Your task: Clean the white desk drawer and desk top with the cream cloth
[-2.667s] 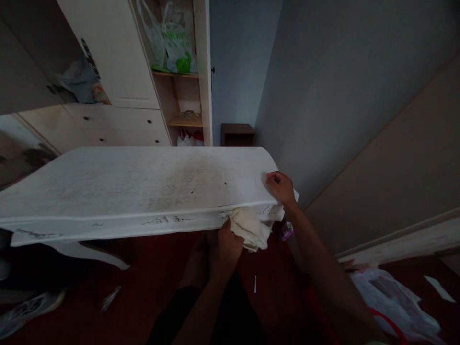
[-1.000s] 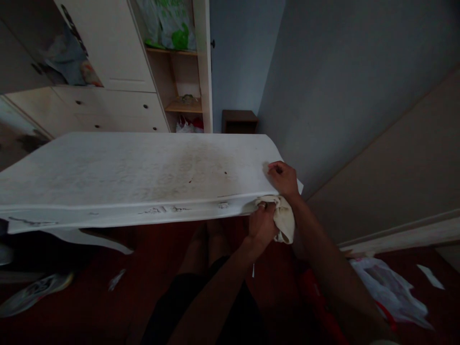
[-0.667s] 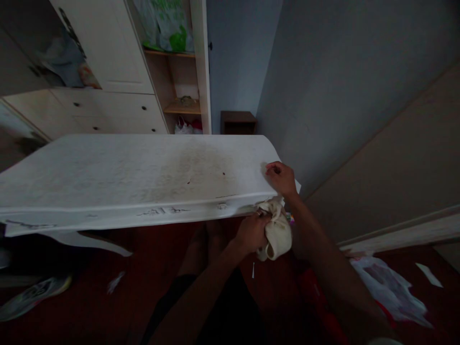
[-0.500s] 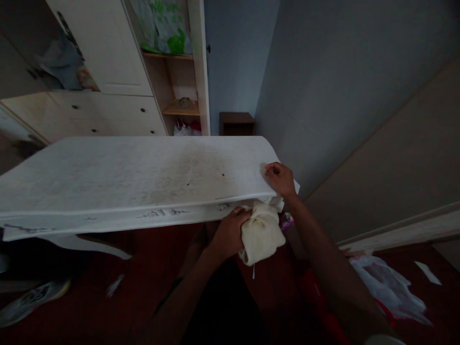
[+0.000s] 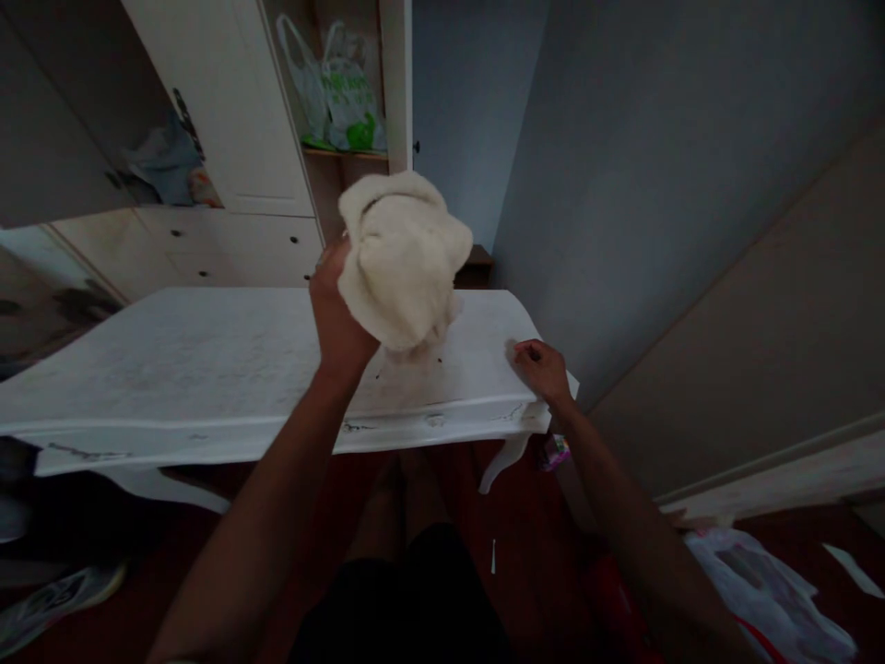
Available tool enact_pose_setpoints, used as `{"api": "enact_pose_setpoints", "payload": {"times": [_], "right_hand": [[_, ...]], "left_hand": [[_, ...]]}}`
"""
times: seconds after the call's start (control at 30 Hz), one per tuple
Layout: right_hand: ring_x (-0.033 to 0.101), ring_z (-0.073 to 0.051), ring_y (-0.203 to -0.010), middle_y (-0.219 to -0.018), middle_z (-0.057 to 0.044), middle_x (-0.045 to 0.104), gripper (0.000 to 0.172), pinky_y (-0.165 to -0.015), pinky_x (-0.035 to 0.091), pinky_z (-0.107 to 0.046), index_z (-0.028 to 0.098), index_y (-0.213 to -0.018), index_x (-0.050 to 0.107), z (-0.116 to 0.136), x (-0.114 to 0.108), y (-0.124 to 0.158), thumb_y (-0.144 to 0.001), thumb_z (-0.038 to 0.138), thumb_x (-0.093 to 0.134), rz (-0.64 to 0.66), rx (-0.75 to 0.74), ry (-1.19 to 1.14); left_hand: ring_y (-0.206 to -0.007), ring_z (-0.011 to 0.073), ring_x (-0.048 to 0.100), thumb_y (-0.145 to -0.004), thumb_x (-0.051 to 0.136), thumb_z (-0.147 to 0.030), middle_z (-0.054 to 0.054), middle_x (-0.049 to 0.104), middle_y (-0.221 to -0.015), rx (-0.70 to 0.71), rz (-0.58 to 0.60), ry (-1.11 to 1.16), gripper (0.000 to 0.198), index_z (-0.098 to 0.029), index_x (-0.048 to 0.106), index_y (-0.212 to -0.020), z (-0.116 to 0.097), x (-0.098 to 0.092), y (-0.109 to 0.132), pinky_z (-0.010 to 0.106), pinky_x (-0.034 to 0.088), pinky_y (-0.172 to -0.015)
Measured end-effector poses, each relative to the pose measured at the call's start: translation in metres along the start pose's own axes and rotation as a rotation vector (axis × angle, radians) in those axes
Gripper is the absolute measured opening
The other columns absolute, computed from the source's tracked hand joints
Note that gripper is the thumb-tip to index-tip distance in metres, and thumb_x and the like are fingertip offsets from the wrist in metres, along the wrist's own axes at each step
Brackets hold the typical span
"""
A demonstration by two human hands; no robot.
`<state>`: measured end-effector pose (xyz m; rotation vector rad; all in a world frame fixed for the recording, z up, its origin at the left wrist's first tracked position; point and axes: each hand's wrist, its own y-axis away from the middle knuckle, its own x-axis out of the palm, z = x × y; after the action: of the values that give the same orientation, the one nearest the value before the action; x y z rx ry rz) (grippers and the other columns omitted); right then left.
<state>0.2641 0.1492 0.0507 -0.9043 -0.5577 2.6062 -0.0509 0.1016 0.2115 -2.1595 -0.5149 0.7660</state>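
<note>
My left hand (image 5: 336, 309) is raised in front of me and grips a bunched cream cloth (image 5: 401, 258), held up above the white table (image 5: 228, 369). The tabletop is scuffed, with a brownish stain near its middle and dark marks along the front edge. My right hand (image 5: 543, 369) rests on the table's near right corner, fingers curled over the edge. My legs show under the table's front edge.
A cream wardrobe (image 5: 228, 120) with drawers and open shelves stands behind the table; a plastic bag (image 5: 338, 92) sits on a shelf. A grey wall runs along the right. A white plastic bag (image 5: 767, 590) and paper scraps lie on the dark red floor.
My left hand has lifted the cloth from the table's front edge near the right corner up to well above the tabletop. My right hand has stayed on the corner.
</note>
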Motion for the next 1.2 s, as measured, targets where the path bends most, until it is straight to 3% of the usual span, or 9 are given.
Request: {"api": "enact_pose_setpoints", "payload": {"times": [0.1, 0.33, 0.47, 0.63, 0.73, 0.83, 1.0, 1.1, 1.2], "right_hand": [[0.062, -0.019, -0.07, -0.075, -0.004, 0.069, 0.026, -0.073, 0.047, -0.033, 0.019, -0.085, 0.068, 0.0, 0.0, 0.0, -0.076, 0.036, 0.05, 0.002, -0.005, 0.008], [0.062, -0.02, -0.068, -0.075, -0.005, 0.07, 0.03, -0.072, 0.048, -0.034, 0.019, -0.084, 0.068, 0.001, 0.0, -0.002, -0.076, 0.041, 0.05, 0.0, -0.019, 0.023], [0.063, -0.02, -0.069, -0.076, -0.006, 0.071, 0.032, -0.072, 0.049, -0.034, 0.019, -0.085, 0.068, 0.0, 0.0, -0.001, -0.078, 0.043, 0.05, 0.006, -0.038, 0.037], [0.064, -0.023, -0.072, -0.08, -0.007, 0.072, 0.031, -0.074, 0.049, -0.038, 0.02, -0.088, 0.068, 0.004, 0.0, 0.002, -0.081, 0.042, 0.047, 0.024, -0.115, 0.178], [0.065, -0.025, -0.077, -0.086, -0.009, 0.072, 0.031, -0.078, 0.05, -0.041, 0.02, -0.091, 0.067, 0.01, 0.0, 0.004, -0.081, 0.043, 0.049, 0.043, -0.112, 0.149], [0.066, -0.025, -0.082, -0.092, -0.011, 0.071, 0.036, -0.08, 0.052, -0.041, 0.019, -0.098, 0.065, 0.021, 0.002, 0.008, -0.083, 0.05, 0.052, 0.023, -0.051, 0.002], [0.06, -0.028, -0.111, -0.126, -0.016, 0.058, 0.058, -0.089, 0.052, -0.044, 0.021, -0.124, 0.054, 0.056, 0.015, 0.011, -0.082, 0.062, 0.058, 0.083, -0.145, -0.16], [0.046, -0.031, -0.131, -0.147, -0.018, 0.039, 0.079, -0.1, 0.047, -0.049, 0.024, -0.14, 0.042, 0.081, 0.03, 0.001, -0.077, 0.066, 0.064, 0.18, -0.221, -0.119], [0.026, -0.036, -0.145, -0.157, -0.018, 0.024, 0.1, -0.113, 0.033, -0.055, 0.022, -0.149, 0.032, 0.101, 0.05, -0.014, -0.07, 0.069, 0.07, 0.269, -0.309, 0.029]], "left_hand": [[-0.1, 0.024, 0.059, -0.093, 0.055, -0.035, 0.008, 0.063, -0.098, 0.058, 0.007, -0.106, 0.026, -0.015, 0.062, -0.108, 0.007, 0.029, -0.002, 0.039, 0.049, -0.089], [-0.107, 0.0287, 0.06, -0.09, 0.05, -0.023, 0.018, 0.056, -0.125, -0.063, 0.563, -0.389, 0.048, -0.018, 0.051, -0.138, 0.046, 0.089, 0.045, 0.038, 0.049, -0.088], [-0.123, 0.0363, 0.051, -0.086, 0.053, -0.022, 0.024, 0.046, -0.141, -0.071, 0.599, -0.422, 0.07, -0.01, 0.03, -0.151, 0.06, 0.097, 0.06, 0.047, 0.043, -0.099], [-0.14, 0.0384, 0.034, -0.081, 0.06, -0.026, 0.03, 0.034, -0.151, -0.065, 0.693, -0.255, 0.092, -0.001, 0.01, -0.153, 0.075, 0.083, 0.064, 0.051, 0.035, -0.11], [-0.144, 0.0377, 0.028, -0.08, 0.062, -0.03, 0.028, 0.032, -0.153, -0.141, 0.645, -0.213, 0.087, -0.004, 0.018, -0.152, 0.082, 0.06, 0.07, 0.055, 0.032, -0.112], [-0.141, 0.0316, 0.036, -0.08, 0.057, -0.023, 0.024, 0.041, -0.149, -0.175, 0.496, -0.082, 0.071, -0.007, 0.033, -0.145, 0.081, 0.03, 0.084, 0.049, 0.036, -0.111], [-0.098, 0.0203, 0.065, -0.088, 0.051, -0.028, 0.009, 0.067, -0.112, -0.398, 0.152, 0.263, 0.029, -0.019, 0.062, -0.113, 0.061, -0.008, 0.148, 0.035, 0.053, -0.089], [-0.089, 0.0197, 0.067, -0.085, 0.059, -0.03, 0.004, 0.07, -0.096, -0.607, 0.24, 0.428, 0.021, -0.022, 0.067, -0.102, 0.054, -0.008, 0.201, 0.031, 0.054, -0.082], [-0.081, 0.0185, 0.068, -0.081, 0.066, -0.032, 0.004, 0.071, -0.09, -0.857, 0.341, 0.644, 0.024, -0.021, 0.067, -0.102, 0.055, 0.011, 0.24, 0.03, 0.055, -0.078]]}}
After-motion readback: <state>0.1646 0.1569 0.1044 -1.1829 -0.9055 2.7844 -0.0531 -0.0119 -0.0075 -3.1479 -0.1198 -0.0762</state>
